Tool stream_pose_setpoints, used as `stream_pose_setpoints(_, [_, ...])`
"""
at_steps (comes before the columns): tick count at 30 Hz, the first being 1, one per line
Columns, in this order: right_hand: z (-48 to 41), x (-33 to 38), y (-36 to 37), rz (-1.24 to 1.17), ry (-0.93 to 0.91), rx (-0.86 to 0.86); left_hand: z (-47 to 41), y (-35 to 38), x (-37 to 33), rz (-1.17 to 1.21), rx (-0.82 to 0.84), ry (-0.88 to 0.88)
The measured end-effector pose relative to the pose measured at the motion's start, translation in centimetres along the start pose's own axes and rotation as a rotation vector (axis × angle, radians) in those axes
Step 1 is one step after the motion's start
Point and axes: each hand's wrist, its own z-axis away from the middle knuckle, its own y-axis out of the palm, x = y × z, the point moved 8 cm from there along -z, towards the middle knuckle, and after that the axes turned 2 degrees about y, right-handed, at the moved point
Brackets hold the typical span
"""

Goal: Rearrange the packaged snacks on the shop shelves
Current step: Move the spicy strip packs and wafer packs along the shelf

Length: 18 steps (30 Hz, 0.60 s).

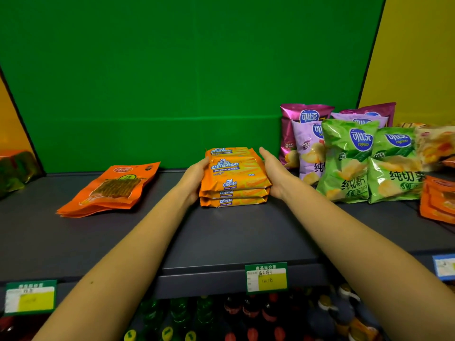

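A stack of orange Cal Cheese wafer packs [235,178] lies in the middle of the dark grey shelf [221,232]. My left hand [194,179] presses flat against the stack's left side, and my right hand [274,173] presses flat against its right side, fingers straight on both. To the left lies a pile of flat orange snack pouches [110,190]. Green chip bags [349,163] and purple chip bags [305,141] stand to the right of the stack.
More orange packs [437,203] sit at the far right, with pale yellow bags [435,143] behind them. A green wall [172,70] backs the shelf. Price tags [267,278] hang on the front edge, and bottles [246,316] fill the shelf below.
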Motion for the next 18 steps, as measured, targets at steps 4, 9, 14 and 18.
stream_pose_setpoints(4, [1.5, 1.4, -2.6, 0.232, -0.066, -0.197, 1.1, -2.8, -2.4, -0.315, -0.262, 0.207])
stream_pose_setpoints(9, [5.0, 2.6, -5.0, 0.710, -0.142, -0.219, 7.0, -1.5, -8.3, -0.596, -0.346, 0.770])
stream_pose_setpoints(14, [12.6, 4.8, -6.6, 1.012, -0.307, -0.236, 13.3, 4.8, -9.3, -1.025, -0.076, 0.949])
stream_pose_setpoints(18, [17.8, 6.4, -10.2, 1.177, -0.397, -0.393, 16.4, 10.2, -8.1, -1.357, 0.062, 1.087])
